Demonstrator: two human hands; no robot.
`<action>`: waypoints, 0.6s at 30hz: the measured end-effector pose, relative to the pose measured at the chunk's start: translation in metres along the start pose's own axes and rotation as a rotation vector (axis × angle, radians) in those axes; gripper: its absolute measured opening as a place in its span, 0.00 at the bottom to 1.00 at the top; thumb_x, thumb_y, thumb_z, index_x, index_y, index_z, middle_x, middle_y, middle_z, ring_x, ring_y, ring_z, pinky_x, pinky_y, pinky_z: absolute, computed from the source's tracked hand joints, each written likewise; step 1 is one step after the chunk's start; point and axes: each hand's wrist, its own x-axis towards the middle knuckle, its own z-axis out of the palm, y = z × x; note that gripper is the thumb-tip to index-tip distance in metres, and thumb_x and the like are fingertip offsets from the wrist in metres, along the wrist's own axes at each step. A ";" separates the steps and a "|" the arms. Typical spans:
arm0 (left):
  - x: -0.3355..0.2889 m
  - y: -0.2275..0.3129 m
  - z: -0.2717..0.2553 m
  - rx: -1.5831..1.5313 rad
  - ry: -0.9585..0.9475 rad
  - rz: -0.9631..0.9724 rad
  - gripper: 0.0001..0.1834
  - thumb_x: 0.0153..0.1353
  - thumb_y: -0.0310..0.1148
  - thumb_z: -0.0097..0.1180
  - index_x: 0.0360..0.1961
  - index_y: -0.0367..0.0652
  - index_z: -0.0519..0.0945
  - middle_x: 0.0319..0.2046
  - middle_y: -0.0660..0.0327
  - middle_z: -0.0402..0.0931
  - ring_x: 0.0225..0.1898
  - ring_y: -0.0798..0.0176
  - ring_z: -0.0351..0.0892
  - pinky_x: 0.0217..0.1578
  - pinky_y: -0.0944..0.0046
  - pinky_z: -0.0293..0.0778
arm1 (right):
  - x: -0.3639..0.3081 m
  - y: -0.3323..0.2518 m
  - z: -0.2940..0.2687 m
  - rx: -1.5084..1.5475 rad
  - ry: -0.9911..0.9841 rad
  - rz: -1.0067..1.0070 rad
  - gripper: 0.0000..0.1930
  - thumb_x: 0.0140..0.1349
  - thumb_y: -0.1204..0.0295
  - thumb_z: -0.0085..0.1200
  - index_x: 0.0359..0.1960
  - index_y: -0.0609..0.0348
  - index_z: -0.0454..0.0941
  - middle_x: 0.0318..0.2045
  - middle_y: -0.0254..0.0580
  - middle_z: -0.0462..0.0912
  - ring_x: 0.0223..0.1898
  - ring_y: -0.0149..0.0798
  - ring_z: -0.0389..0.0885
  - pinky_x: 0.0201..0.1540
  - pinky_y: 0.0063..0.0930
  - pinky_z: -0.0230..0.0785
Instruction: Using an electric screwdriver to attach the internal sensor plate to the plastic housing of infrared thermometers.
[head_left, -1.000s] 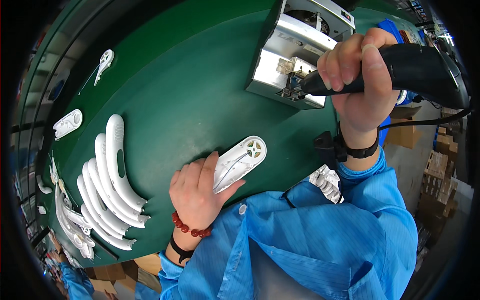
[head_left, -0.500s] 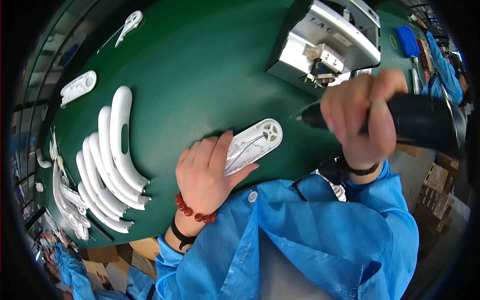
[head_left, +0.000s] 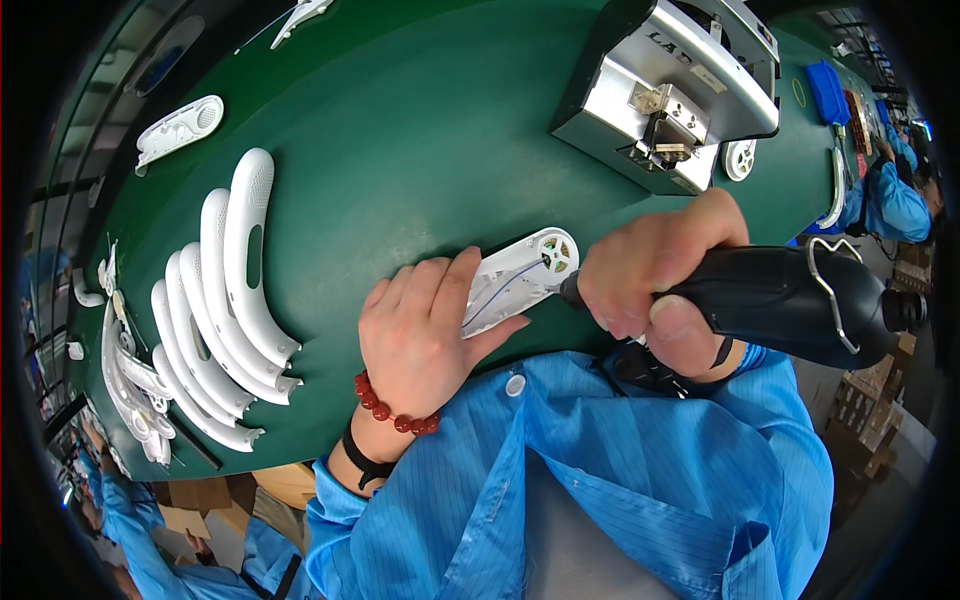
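White moulded plastic, the shell (head_left: 520, 280) lies flat on the green bench (head_left: 420, 130) at its near edge, just in front of the person's blue smock (head_left: 620, 480). It is a long, thin half-casing with a round grille at its right end and a fine blue wire running along the inside. It looks light and fairly stiff, but thin enough to flex or crack under a hard push, and its smooth skin would probably slide on the bench if left unpinned.

The left hand (head_left: 425, 335) lies spread over the shell's left part, fingers apart and pressing down, thumb tucked against its near edge: a flat hold, not a pinch. That seems the right place to steady it, on the broad solid end, clear of the wire and the grille.

The right hand (head_left: 655, 285) is closed tight round a black driver (head_left: 790, 300), whose tip meets the shell just beside the grille. The tool looks the heavier item, with a wire hanger on its body.

Well apart to the left, a row of curved white covers (head_left: 225, 300) lies nested together. Behind the shell stands a metal feeder box (head_left: 665, 95).
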 end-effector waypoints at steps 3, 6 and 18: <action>0.001 0.001 -0.002 0.004 -0.012 -0.001 0.36 0.33 0.48 0.74 0.45 0.40 0.80 0.35 0.58 0.79 0.32 0.56 0.78 0.32 0.59 0.72 | 0.000 0.005 0.001 -0.014 -0.007 -0.015 0.14 0.60 0.72 0.58 0.39 0.55 0.63 0.21 0.37 0.72 0.19 0.32 0.70 0.22 0.28 0.65; 0.006 0.003 -0.004 0.003 -0.037 0.005 0.36 0.34 0.48 0.73 0.45 0.40 0.80 0.35 0.58 0.79 0.33 0.56 0.78 0.33 0.59 0.71 | -0.002 0.009 0.000 0.008 -0.015 -0.093 0.13 0.60 0.73 0.57 0.38 0.56 0.63 0.21 0.37 0.73 0.19 0.32 0.71 0.23 0.28 0.66; 0.009 0.008 -0.001 0.043 -0.019 0.046 0.35 0.36 0.50 0.73 0.46 0.41 0.80 0.31 0.62 0.76 0.29 0.60 0.75 0.30 0.61 0.67 | 0.007 -0.020 -0.021 0.023 -0.113 -0.261 0.14 0.56 0.73 0.62 0.37 0.54 0.66 0.19 0.34 0.76 0.17 0.33 0.75 0.20 0.30 0.70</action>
